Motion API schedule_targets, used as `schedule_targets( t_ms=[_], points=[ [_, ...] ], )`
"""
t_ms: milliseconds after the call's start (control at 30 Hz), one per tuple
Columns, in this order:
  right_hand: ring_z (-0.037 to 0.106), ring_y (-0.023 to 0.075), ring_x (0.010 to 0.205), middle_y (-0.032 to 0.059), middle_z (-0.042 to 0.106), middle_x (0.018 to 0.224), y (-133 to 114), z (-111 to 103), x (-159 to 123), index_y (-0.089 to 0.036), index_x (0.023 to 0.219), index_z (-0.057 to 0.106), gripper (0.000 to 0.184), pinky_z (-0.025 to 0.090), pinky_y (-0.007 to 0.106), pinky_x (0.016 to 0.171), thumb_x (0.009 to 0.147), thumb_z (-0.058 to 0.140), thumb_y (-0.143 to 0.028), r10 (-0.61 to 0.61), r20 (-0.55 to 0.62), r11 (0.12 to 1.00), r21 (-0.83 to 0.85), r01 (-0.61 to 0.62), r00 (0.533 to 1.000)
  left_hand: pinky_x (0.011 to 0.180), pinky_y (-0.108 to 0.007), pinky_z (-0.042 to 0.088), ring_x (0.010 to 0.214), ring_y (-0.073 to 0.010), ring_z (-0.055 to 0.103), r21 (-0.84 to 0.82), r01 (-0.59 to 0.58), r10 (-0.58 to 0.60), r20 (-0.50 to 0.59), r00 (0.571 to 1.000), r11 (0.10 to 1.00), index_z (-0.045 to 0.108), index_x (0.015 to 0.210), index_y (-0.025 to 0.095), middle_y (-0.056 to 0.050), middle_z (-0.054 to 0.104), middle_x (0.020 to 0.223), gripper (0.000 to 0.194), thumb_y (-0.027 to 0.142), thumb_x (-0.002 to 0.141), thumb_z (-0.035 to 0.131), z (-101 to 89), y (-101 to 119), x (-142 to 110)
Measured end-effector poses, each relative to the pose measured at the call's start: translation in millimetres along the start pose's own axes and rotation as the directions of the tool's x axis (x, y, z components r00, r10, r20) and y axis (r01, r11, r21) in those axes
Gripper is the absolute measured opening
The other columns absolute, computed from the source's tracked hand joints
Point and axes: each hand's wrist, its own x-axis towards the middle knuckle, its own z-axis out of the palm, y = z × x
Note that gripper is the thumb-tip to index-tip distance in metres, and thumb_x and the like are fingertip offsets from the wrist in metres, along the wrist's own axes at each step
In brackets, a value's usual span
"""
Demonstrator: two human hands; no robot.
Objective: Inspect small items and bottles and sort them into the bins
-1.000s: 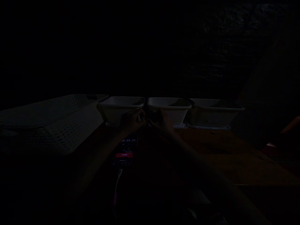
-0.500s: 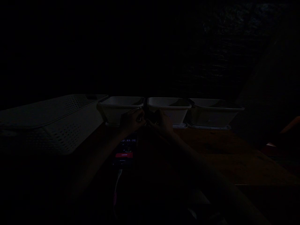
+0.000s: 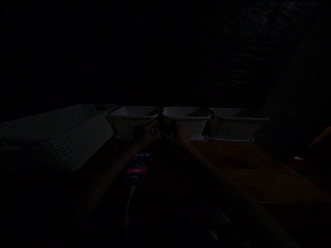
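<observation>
The scene is very dark. My left hand (image 3: 147,133) is closed, its fingers curled in front of the left white tub (image 3: 124,125). Close beside it, my right hand (image 3: 178,135) is also closed, in front of the middle white tub (image 3: 198,125). The fingertips of both hands nearly meet; anything between them is too dark to make out. Below my left hand lies a phone (image 3: 137,171) with a lit timer and a red bar on its screen.
A large white perforated basket (image 3: 77,144) stands at the left. A third white tub (image 3: 232,129) sits right of the middle one. A pale cable (image 3: 130,196) runs from the phone toward me across the wooden table (image 3: 238,168). Another person's arm (image 3: 320,137) shows at the right edge.
Hardly anything differs. Both hands stay in the same place, with only a slight shift of the fingers, and the picture is a little darker.
</observation>
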Motion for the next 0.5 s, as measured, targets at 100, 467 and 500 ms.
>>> schedule_targets(
  t_ms=[100, 467, 500],
  points=[
    [0.061, 0.0214, 0.078, 0.0096, 0.062, 0.095, 0.6, 0.8, 0.0, -0.019, 0.100, 0.045, 0.053, 0.040, 0.027, 0.059, 0.074, 0.051, -0.065, -0.008, -0.012, 1.000, 0.005, 0.008, 1.000, 0.061, -0.024, 0.038, 0.070, -0.0137, 0.054, -0.012, 0.002, -0.002, -0.006, 1.000, 1.000, 0.052, 0.078, 0.021, 0.002, 0.057, 0.074, 0.005, 0.024, 0.074, 0.052, -0.4, 0.3, 0.2],
    [0.060, 0.0204, 0.075, 0.0090, 0.061, 0.093, 2.1, 2.9, 0.8, -0.019, 0.099, 0.046, 0.052, 0.041, 0.027, 0.058, 0.073, 0.052, -0.064, -0.021, -0.019, 0.999, 0.037, 0.022, 1.000, 0.060, -0.024, 0.037, 0.067, -0.0132, 0.053, -0.042, 0.009, -0.009, 0.002, 1.000, 0.999, 0.050, 0.075, 0.020, 0.002, 0.054, 0.070, 0.005, 0.023, 0.073, 0.052, -3.5, 1.3, 0.2],
    [0.060, 0.0204, 0.076, 0.0091, 0.061, 0.093, 3.0, 2.8, 1.3, -0.019, 0.098, 0.046, 0.052, 0.041, 0.027, 0.059, 0.073, 0.052, -0.064, -0.019, -0.023, 0.999, 0.039, 0.020, 1.000, 0.060, -0.024, 0.037, 0.066, -0.0129, 0.053, -0.047, 0.017, -0.017, -0.003, 1.000, 0.999, 0.049, 0.075, 0.020, 0.003, 0.054, 0.069, 0.005, 0.023, 0.073, 0.052, -3.6, 0.1, 0.4]
  ],
)
